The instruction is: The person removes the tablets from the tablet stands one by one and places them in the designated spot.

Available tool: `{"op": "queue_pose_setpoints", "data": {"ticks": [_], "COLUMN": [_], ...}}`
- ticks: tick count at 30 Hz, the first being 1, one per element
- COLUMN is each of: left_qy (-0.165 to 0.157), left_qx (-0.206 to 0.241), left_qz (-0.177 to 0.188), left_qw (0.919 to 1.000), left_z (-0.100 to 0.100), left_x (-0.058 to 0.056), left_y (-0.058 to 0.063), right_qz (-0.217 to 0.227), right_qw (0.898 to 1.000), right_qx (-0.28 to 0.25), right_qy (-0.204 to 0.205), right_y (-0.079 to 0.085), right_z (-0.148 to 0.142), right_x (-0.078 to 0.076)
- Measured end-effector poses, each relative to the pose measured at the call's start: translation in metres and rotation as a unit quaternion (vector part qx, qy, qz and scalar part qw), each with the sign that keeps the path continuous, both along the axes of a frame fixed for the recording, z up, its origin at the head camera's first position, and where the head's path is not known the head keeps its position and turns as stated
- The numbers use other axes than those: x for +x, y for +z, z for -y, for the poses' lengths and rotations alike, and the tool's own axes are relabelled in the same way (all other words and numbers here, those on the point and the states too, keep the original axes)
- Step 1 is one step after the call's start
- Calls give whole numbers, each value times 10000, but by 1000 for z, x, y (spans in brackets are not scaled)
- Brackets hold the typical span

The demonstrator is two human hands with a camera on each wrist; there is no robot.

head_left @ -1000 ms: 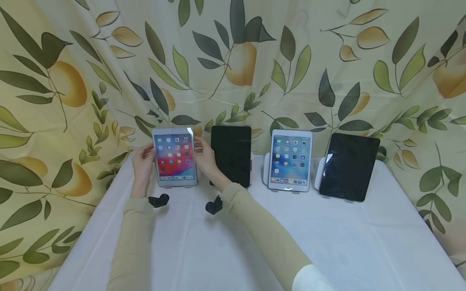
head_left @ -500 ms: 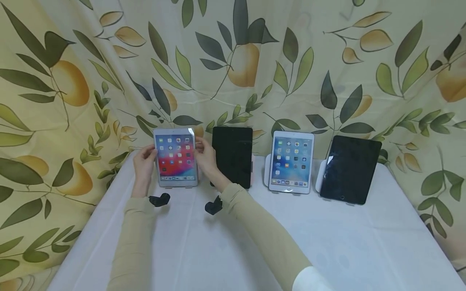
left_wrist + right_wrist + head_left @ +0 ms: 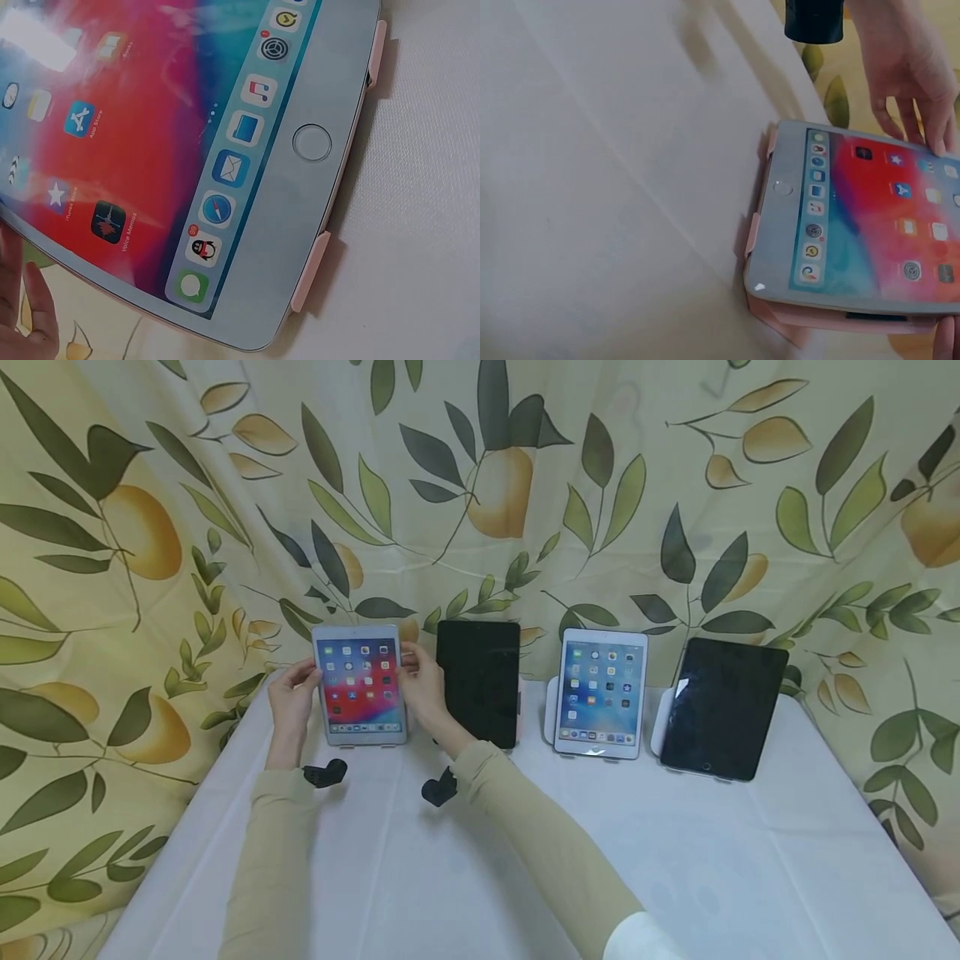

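Observation:
A white tablet (image 3: 362, 683) with a lit red-and-blue screen of app icons stands leaning at the left end of the row. Pink lips of a stand (image 3: 311, 274) hold its bottom edge. My left hand (image 3: 292, 700) grips its left edge, and my right hand (image 3: 423, 687) pinches its right edge at about the same height. In the right wrist view the left hand (image 3: 909, 64) shows fingers at the tablet's far edge, some of them hidden behind it. Only a bit of the right hand (image 3: 946, 339) shows there, at the near edge.
Right of my right hand stands a black-screened tablet (image 3: 480, 681). Farther right are a lit white tablet (image 3: 600, 693) and another dark tablet (image 3: 722, 706), on stands. A white cloth (image 3: 675, 860) covers the table; a leaf-patterned curtain (image 3: 540, 568) hangs behind. Black wrist cameras (image 3: 326, 773) are on both wrists.
The tablet's top has tipped slightly left with my left hand, and the glare at its top right corner is gone. Both hands stay on its edges.

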State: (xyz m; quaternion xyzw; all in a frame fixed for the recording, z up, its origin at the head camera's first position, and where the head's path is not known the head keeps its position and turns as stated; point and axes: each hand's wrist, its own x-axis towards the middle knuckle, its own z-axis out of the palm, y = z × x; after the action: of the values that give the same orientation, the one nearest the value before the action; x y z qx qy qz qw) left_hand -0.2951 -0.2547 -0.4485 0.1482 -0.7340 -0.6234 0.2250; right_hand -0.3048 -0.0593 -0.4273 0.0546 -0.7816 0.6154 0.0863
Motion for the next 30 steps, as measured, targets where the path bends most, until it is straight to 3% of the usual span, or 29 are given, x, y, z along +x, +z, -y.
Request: {"op": "queue_pose_setpoints", "data": {"ticks": [6,16,20,25,30], "left_qy": [-107,-480,-653,-840,-835], "left_qx": [124,277,311,469,313], "left_qz": [-133,114,192,31,123], "left_qw": [9998,9984,9972,9954,9959], "left_z": [-1,6,6,3,4], "left_x": [6,16,25,34,35], "left_y": [4,4,13,25,21], "right_qz": [-130,-45,-115,-251,-361], "right_qw": [9999,9994,9993,9993,9991], "right_qx": [90,317,362,275,209], "right_qy": [-10,-103,-69,-4,72], "right_y": [-2,-8,-9,-8,-9], "right_z": [-1,1,2,-1,-6], "right_x": [2,13,15,18,22]}}
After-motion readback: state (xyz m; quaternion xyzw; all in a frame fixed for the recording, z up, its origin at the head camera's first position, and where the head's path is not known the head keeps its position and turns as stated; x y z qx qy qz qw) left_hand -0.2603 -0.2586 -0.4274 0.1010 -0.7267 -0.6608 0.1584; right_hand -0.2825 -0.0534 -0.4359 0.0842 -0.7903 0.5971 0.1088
